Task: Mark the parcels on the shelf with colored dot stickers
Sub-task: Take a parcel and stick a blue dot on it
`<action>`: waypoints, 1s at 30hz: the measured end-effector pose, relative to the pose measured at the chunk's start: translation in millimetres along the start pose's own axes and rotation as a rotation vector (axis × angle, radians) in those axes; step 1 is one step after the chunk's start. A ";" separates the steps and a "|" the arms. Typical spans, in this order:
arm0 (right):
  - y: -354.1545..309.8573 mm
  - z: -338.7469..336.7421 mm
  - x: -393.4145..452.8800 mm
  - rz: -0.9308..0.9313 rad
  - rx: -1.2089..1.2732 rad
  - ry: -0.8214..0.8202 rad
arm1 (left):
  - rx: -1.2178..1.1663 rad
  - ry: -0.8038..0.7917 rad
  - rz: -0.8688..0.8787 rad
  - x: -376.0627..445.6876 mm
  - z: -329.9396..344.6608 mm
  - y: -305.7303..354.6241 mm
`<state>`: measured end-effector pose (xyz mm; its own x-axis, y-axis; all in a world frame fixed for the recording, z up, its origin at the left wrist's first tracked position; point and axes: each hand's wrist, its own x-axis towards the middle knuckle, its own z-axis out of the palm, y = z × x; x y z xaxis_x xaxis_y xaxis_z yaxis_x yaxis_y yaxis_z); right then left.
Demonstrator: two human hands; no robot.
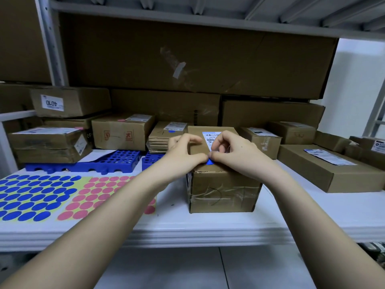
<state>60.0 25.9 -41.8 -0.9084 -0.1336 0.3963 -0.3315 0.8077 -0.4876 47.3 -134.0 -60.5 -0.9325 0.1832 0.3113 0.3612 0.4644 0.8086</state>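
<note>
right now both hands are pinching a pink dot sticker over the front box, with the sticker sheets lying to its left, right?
Not quite: the sticker is blue, not pink, as the head view shows. The left hand and the right hand do pinch it together over the front box, and the sticker sheets do lie to its left.

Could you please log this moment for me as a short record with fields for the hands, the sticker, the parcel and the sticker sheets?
left hand: pinches the blue sticker
right hand: pinches the same sticker
blue sticker: at the parcel's top front edge, between the fingertips of both hands
parcel: upright box on the shelf, white label on top
blue sheet: flat on the shelf, far left
pink sheet: right of the blue sheet
</note>
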 end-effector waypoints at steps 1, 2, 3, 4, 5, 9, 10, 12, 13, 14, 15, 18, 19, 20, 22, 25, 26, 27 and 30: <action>-1.1 2.5 1.0 -0.008 -0.045 0.030 | -0.066 0.017 -0.021 -0.2 4.5 0.3; -1.7 5.1 1.6 -0.021 -0.079 0.054 | -0.123 0.032 -0.034 -0.4 8.4 0.0; -1.9 7.1 1.3 -0.036 -0.097 0.071 | -0.171 0.042 -0.041 -1.4 11.7 0.3; -1.8 8.6 0.3 -0.051 -0.106 0.083 | -0.206 0.045 -0.042 -2.1 14.2 -0.5; -1.0 9.2 -1.1 -0.066 -0.114 0.094 | -0.231 0.047 -0.041 -2.6 16.1 -1.1; 1.4 9.6 -6.4 -0.156 -0.199 0.131 | -0.223 0.017 -0.041 -1.5 14.4 -4.8; 1.6 9.5 -7.5 -0.172 -0.213 0.128 | -0.208 0.002 -0.038 -1.0 13.4 -6.0; 1.8 8.5 -9.2 -0.187 -0.221 0.111 | -0.194 -0.027 -0.034 -1.6 11.4 -6.6; 2.2 7.9 -9.8 -0.190 -0.223 0.102 | -0.189 -0.044 -0.032 -2.4 10.6 -6.8; 2.6 7.5 -10.1 -0.195 -0.229 0.096 | -0.184 -0.065 -0.032 -2.0 10.1 -8.5; 2.9 7.2 -10.5 -0.205 -0.239 0.095 | -0.181 -0.078 -0.034 -1.9 9.3 -9.4; 5.8 7.4 -11.5 -0.246 -0.258 0.094 | -0.195 -0.096 -0.005 -3.6 9.8 -11.6; 6.7 6.8 -12.2 -0.257 -0.259 0.089 | -0.198 -0.088 0.004 -4.2 10.4 -12.7; 7.5 5.8 -13.3 -0.271 -0.252 0.087 | -0.194 -0.093 0.003 -5.6 10.6 -14.0; 10.5 3.9 -15.4 -0.283 -0.187 0.122 | -0.198 -0.116 -0.011 -6.7 11.4 -12.6; 25.1 1.2 -16.9 -0.197 -0.056 0.361 | -0.376 -0.047 -0.045 -0.2 13.7 -13.4; 30.7 0.3 -17.1 -0.123 0.005 0.437 | -0.459 0.001 -0.074 1.2 13.2 -16.3; 36.7 -0.7 -17.0 -0.035 0.106 0.481 | -0.513 0.055 -0.106 2.0 12.6 -20.8; 51.2 -4.2 -20.1 0.270 0.602 0.352 | -0.538 0.077 -0.284 -2.9 10.8 -34.2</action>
<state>62.3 72.5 -71.5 -0.8759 0.2981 0.3793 -0.2830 0.3192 -0.9045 37.7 -141.1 -94.5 -0.9969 0.0437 0.0660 0.0652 -0.0202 0.9977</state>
